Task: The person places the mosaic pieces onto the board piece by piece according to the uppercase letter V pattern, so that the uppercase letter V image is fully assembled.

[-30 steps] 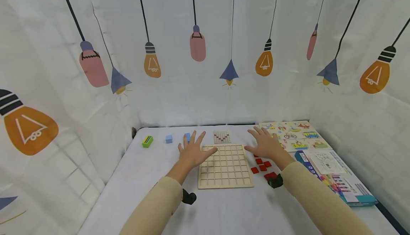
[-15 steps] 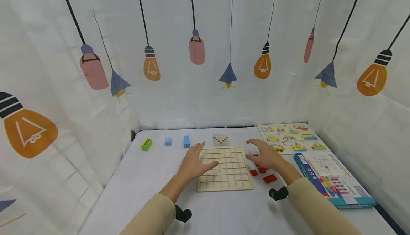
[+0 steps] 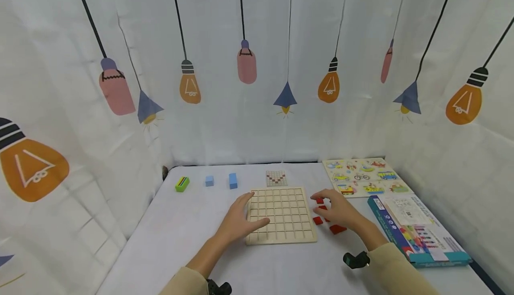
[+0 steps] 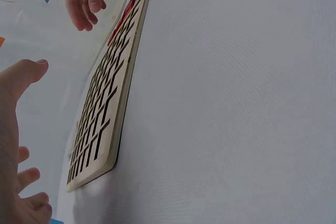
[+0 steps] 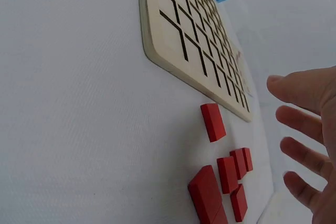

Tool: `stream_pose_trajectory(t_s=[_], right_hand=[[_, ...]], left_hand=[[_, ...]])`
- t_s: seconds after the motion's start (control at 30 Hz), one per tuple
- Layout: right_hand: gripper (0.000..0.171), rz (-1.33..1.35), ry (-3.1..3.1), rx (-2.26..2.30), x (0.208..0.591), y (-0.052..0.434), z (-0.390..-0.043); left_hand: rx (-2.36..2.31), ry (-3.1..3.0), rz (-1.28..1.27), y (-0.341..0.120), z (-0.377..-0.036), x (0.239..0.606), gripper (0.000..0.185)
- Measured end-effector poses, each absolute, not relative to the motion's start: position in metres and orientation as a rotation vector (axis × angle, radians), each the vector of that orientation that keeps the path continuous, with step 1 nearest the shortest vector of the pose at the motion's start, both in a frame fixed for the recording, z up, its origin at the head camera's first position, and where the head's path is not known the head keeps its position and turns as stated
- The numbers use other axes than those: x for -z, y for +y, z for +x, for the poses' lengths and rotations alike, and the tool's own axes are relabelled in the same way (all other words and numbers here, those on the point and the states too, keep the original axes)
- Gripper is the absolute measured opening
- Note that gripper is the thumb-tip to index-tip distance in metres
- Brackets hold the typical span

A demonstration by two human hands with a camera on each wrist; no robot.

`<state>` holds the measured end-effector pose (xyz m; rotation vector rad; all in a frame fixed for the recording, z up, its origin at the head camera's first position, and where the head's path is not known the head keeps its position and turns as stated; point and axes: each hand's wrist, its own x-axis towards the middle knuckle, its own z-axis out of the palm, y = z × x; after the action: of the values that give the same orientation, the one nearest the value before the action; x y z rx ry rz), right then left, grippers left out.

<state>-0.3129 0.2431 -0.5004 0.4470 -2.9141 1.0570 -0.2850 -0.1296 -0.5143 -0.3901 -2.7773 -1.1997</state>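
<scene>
A pale wooden grid board (image 3: 283, 217) lies flat on the white table. My left hand (image 3: 238, 222) hovers over its left edge, fingers extended and thumb spread apart, with nothing held. Just past the board's right edge, my right hand (image 3: 341, 211) hangs above several red tiles (image 3: 337, 229), its fingers gently bent and the thumb apart. In the right wrist view a gap separates these fingers (image 5: 299, 121) from the red tiles (image 5: 206, 195) below. A small pattern card (image 3: 276, 178) with a V of red squares lies behind the board.
At the back left are a green striped block (image 3: 182, 184), a small blue cube (image 3: 209, 180) and a taller blue block (image 3: 233, 180). A picture puzzle board (image 3: 363, 176) and a flat printed box (image 3: 417, 228) lie on the right. A lamp-patterned curtain surrounds the table.
Both hands have drawn back and sunk lower. The left fingers have come off the board's far corner to its left edge; the right hand's spread fingers have bent inward over the red tiles.
</scene>
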Motion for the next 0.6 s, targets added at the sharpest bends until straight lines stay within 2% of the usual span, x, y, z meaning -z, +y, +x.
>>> stream_pose_trajectory(t_s=[0.3, 0.6], right_hand=[[0.034, 0.447, -2.947, -1.112, 0.514, 0.251, -0.303], [0.032, 0.462, -2.977, -1.071, 0.524, 0.254, -0.301]], left_hand=[[1.351, -2.766, -0.340, -0.144, -0.267, 0.529, 0.105], [1.220, -2.812, -0.399, -0.153, -0.257, 0.539, 0.111]])
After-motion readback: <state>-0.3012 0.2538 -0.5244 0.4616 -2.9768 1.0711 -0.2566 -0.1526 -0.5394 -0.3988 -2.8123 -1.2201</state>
